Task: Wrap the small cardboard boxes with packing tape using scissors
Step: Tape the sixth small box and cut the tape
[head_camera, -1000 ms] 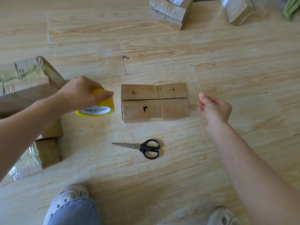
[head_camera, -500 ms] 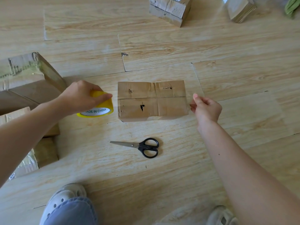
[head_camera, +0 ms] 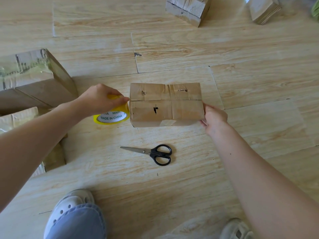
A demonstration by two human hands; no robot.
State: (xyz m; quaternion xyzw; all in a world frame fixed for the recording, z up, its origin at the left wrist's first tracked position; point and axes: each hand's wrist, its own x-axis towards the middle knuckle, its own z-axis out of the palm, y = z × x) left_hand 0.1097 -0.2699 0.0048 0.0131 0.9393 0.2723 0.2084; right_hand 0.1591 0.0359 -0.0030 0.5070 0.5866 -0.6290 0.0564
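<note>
On the pale plank floor (head_camera: 189, 169), mid-view: small brown cardboard box (head_camera: 165, 104). Left hand (head_camera: 101, 99) gripping yellow packing-tape roll (head_camera: 111, 117); right hand (head_camera: 214, 118) curled at box end, hold unclear. Risk of wrinkling or skewing from slack pulling.

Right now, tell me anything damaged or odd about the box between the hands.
The box is battered: its top has three ragged holes, two in the far flap and one in the near flap, and the far flap is creased mid-length.
</note>
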